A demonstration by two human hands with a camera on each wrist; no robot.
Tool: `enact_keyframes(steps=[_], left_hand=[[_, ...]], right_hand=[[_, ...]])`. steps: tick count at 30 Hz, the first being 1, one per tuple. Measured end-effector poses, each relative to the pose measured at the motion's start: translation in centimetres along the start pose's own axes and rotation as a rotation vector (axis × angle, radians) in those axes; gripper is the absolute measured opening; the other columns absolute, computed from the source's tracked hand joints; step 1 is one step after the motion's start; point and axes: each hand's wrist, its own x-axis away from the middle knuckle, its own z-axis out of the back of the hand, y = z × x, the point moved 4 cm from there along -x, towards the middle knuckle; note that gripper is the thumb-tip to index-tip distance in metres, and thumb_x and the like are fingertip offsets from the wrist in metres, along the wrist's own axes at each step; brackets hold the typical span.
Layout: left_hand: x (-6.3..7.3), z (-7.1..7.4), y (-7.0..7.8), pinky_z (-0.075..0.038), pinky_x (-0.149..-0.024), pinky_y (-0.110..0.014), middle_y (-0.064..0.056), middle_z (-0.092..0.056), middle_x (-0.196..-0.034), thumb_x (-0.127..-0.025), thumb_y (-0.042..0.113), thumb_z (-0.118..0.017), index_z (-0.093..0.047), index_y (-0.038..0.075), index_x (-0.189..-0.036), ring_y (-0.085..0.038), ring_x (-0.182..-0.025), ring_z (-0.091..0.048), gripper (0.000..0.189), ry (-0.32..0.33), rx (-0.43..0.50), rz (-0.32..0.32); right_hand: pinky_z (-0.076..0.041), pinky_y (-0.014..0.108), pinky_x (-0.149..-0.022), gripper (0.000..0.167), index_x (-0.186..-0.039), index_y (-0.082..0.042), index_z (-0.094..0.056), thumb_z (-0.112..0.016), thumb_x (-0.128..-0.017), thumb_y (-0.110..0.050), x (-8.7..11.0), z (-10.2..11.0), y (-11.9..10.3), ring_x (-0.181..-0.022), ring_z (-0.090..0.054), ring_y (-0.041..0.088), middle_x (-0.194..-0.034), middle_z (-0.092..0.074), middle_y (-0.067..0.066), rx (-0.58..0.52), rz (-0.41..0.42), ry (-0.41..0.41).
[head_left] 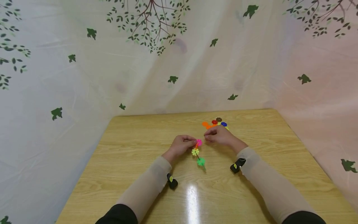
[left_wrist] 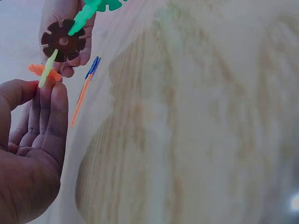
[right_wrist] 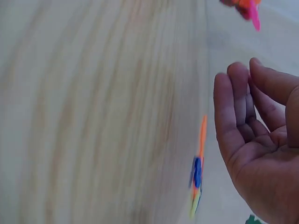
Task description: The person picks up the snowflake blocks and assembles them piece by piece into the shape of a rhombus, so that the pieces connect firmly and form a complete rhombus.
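Hands (head_left: 180,146) (head_left: 221,136), disc chain (head_left: 195,152) between them

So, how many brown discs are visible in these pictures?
2. One brown disc is linked in the chain that the left hand holds; the other disc lies at the far side of the pile. More may be hidden behind the right hand.

The head view looks ahead and down. Wrist views look close at left hand (left_wrist: 39,161) and right hand (right_wrist: 264,161). All see the table (head_left: 134,161).
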Motion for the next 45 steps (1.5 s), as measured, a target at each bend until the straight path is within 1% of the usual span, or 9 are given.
enact_keyframes(steps=[5,8,13,18,22,26,32,38,45], left_hand=[[0.2,0.2,-0.3,-0.061,-0.073,-0.029,-0.006,-0.077,-0.092,-0.097,0.012,-0.077,-0.076,-0.004,-0.113,-0.011,-0.078,-0.07,0.022,0.008,0.013,0.009],[0.3,0.3,-0.3,-0.06,-0.072,-0.026,-0.005,-0.077,-0.091,-0.097,0.01,-0.077,-0.076,-0.003,-0.112,-0.011,-0.078,-0.07,0.02,0.006,0.026,0.016],[0.4,0.4,-0.5,-0.059,-0.071,-0.024,-0.005,-0.077,-0.093,-0.097,0.01,-0.076,-0.076,-0.002,-0.111,-0.012,-0.078,-0.07,0.019,0.008,0.031,0.025],[0.3,0.6,-0.6,-0.058,-0.07,-0.025,-0.005,-0.077,-0.093,-0.097,0.012,-0.077,-0.077,0.0,-0.11,-0.012,-0.077,-0.069,0.018,0.018,0.034,0.028],[0.3,0.7,-0.6,-0.059,-0.07,-0.026,-0.006,-0.077,-0.091,-0.097,0.013,-0.077,-0.077,0.002,-0.109,-0.013,-0.077,-0.07,0.016,0.021,0.024,0.013],[0.3,0.8,-0.5,-0.059,-0.069,-0.026,-0.007,-0.077,-0.09,-0.096,0.013,-0.077,-0.077,0.003,-0.109,-0.014,-0.077,-0.07,0.015,0.019,0.023,-0.001],[0.3,0.7,-0.3,-0.059,-0.07,-0.028,-0.008,-0.077,-0.091,-0.096,0.013,-0.078,-0.077,0.004,-0.111,-0.014,-0.077,-0.07,0.017,0.011,0.03,-0.013],[0.2,0.7,-0.2,-0.06,-0.07,-0.027,-0.009,-0.077,-0.092,-0.096,0.012,-0.078,-0.077,0.004,-0.111,-0.015,-0.077,-0.07,0.017,0.005,0.04,-0.017],[0.2,0.7,-0.3,-0.06,-0.07,-0.027,-0.008,-0.077,-0.092,-0.096,0.012,-0.078,-0.077,0.003,-0.111,-0.014,-0.077,-0.07,0.017,0.0,0.049,-0.017]], right_hand=[[-0.06,0.033,-0.074,0.022,-0.115,-0.001,-0.077,-0.075,-0.099,-0.016,-0.1,2.8,1.7,-0.086,-0.07,0.02,-0.102,-0.077,0.008,0.123,-0.055,0.086],[-0.061,0.034,-0.074,0.022,-0.115,0.001,-0.077,-0.075,-0.099,-0.015,-0.1,4.4,2.5,-0.087,-0.071,0.022,-0.104,-0.076,0.012,0.109,-0.09,0.108],[-0.062,0.033,-0.079,0.026,-0.12,0.002,-0.073,-0.073,-0.1,-0.014,0.1,6.1,3.9,-0.094,-0.071,0.025,-0.117,-0.072,0.018,0.064,-0.159,0.151],[-0.06,0.028,-0.077,0.027,-0.123,0.005,-0.071,-0.071,-0.101,-0.011,0.6,7.3,4.6,-0.096,-0.068,0.024,-0.121,-0.07,0.021,0.065,-0.183,0.202],[-0.059,0.028,-0.075,0.029,-0.125,0.007,-0.069,-0.069,-0.101,-0.01,0.8,8.0,4.9,-0.095,-0.067,0.024,-0.117,-0.07,0.022,0.084,-0.195,0.224],[-0.057,0.028,-0.076,0.032,-0.124,0.003,-0.07,-0.074,-0.099,-0.016,0.4,8.4,5.4,-0.096,-0.065,0.025,-0.116,-0.07,0.019,0.17,-0.22,0.235],[-0.054,0.038,-0.084,0.034,-0.119,0.003,-0.072,-0.079,-0.095,-0.02,-0.1,8.4,5.5,-0.097,-0.06,0.03,-0.115,-0.069,0.018,0.271,-0.211,0.238],[-0.055,0.042,-0.087,0.031,-0.117,0.004,-0.07,-0.08,-0.094,-0.013,0.2,8.4,5.1,-0.099,-0.06,0.033,-0.111,-0.067,0.018,0.268,-0.192,0.236],[-0.056,0.033,-0.074,0.021,-0.113,0.001,-0.071,-0.076,-0.097,-0.011,0.4,8.2,5.0,-0.091,-0.062,0.027,-0.106,-0.068,0.016,0.238,-0.18,0.24]])
